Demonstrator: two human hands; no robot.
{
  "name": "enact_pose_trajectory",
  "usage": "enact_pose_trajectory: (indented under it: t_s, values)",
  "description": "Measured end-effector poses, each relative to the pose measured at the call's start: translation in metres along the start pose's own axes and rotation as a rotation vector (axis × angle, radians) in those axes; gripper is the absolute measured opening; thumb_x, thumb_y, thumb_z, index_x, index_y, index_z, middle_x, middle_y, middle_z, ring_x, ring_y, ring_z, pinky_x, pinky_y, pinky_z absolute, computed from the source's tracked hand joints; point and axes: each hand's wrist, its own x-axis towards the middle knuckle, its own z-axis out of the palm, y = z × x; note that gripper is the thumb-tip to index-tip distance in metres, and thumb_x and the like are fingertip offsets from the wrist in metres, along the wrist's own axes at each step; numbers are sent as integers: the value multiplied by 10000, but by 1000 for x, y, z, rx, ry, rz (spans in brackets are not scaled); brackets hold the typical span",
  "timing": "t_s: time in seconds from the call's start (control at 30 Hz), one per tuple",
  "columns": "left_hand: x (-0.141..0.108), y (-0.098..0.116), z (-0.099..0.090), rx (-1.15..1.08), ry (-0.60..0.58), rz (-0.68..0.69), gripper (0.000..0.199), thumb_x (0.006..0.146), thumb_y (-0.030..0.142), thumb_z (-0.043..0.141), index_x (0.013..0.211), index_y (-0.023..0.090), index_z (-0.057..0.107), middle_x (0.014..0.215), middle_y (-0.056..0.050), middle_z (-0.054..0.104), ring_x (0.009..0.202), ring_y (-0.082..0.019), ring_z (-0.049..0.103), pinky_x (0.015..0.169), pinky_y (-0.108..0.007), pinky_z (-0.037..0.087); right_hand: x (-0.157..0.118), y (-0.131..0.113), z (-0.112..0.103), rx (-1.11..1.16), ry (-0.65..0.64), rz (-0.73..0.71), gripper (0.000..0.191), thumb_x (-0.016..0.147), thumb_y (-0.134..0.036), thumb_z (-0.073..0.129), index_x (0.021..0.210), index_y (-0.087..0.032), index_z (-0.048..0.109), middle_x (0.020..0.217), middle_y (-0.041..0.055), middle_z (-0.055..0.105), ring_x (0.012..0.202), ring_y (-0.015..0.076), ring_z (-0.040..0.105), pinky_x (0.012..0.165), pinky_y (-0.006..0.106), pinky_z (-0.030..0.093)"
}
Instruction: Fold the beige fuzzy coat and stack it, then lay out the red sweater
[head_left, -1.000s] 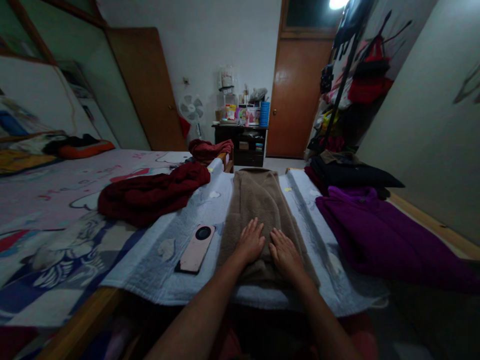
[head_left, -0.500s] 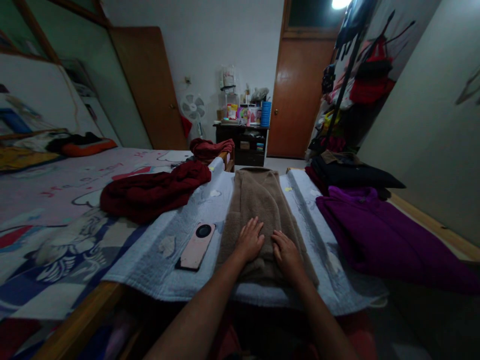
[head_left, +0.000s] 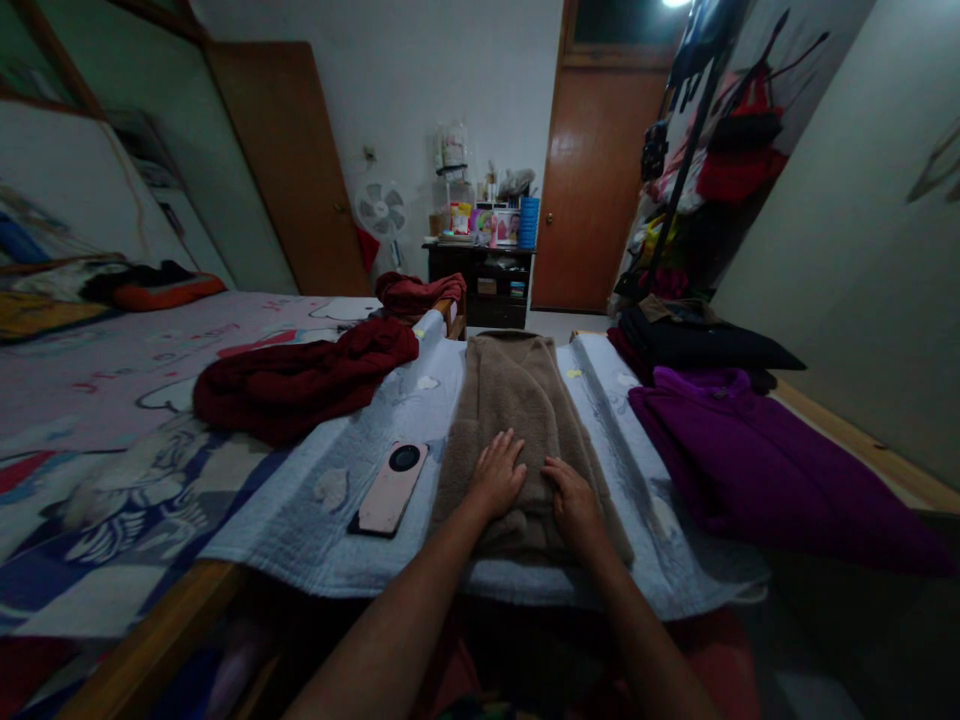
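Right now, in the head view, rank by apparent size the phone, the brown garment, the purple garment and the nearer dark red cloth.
1. Purple garment and brown garment: too alike to rank.
2. Nearer dark red cloth.
3. Phone.

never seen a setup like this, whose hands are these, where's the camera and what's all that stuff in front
There is no machine here: these are a person's own bare hands. Every picture comes from one camera worn on the head, looking forward and down. The left hand lies spread on a folded brown garment; the right hand touches it with bent fingers, though whether it pinches the fabric is hard to tell. Beneath is a pale blue cloth, with a pink phone lying left of the garment. To the right is a purple garment; to the left, dark red clothing.
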Motion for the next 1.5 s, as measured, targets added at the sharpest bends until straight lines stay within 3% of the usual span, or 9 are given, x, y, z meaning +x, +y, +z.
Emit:
enact_pose_trajectory:
  t_s: [0.27,0.43,0.6,0.9,1.13,1.5]
  values:
    - [-1,2,-4,-10,-1,-5,502,958,304,388,1440,164,402,1591,-92,252,1470,-213,192,1187,-402,201,0,-3,-3,31,11,16,476,783,-53,370,1130,-174,672,1262,102,640,1216,206,559,1092,446,408]
    - [-1,4,-6,-13,-15,-14,506,957,307,379,1442,166,399,1593,-91,247,1471,-212,188,1189,-403,193,3,-13,-10,-12,-31,33,325,936,-285,419,1124,-177,661,1253,116,641,1196,224,570,1072,427,420]
    - [-1,1,-4,-31,-23,-15,528,947,340,394,1454,191,380,1599,-82,231,1477,-215,167,1186,-425,190,5,-21,-12,-100,-65,52,342,935,-389,469,1158,-184,628,1265,115,622,1196,240,558,1054,427,422]
    - [-2,-3,-3,-67,-57,5,676,899,466,491,1482,163,330,1616,-116,146,1486,-245,115,1189,-430,163,5,-20,-10,-181,-96,42,352,910,-259,433,1219,-178,581,1300,110,585,1234,235,514,1067,428,397]
    - [-1,-4,-1,-55,-45,1,658,891,455,495,1473,192,341,1613,-108,167,1482,-249,138,1175,-454,195,3,-20,-11,-202,-108,23,414,870,-146,382,1222,-181,597,1308,106,582,1244,228,505,1072,426,396]
    - [-3,-2,-3,-64,-25,2,625,910,431,477,1463,160,368,1607,-113,190,1480,-236,148,1189,-412,171,1,-20,-11,-177,-109,19,448,834,-116,384,1227,-169,592,1332,103,562,1264,230,480,1097,432,372]
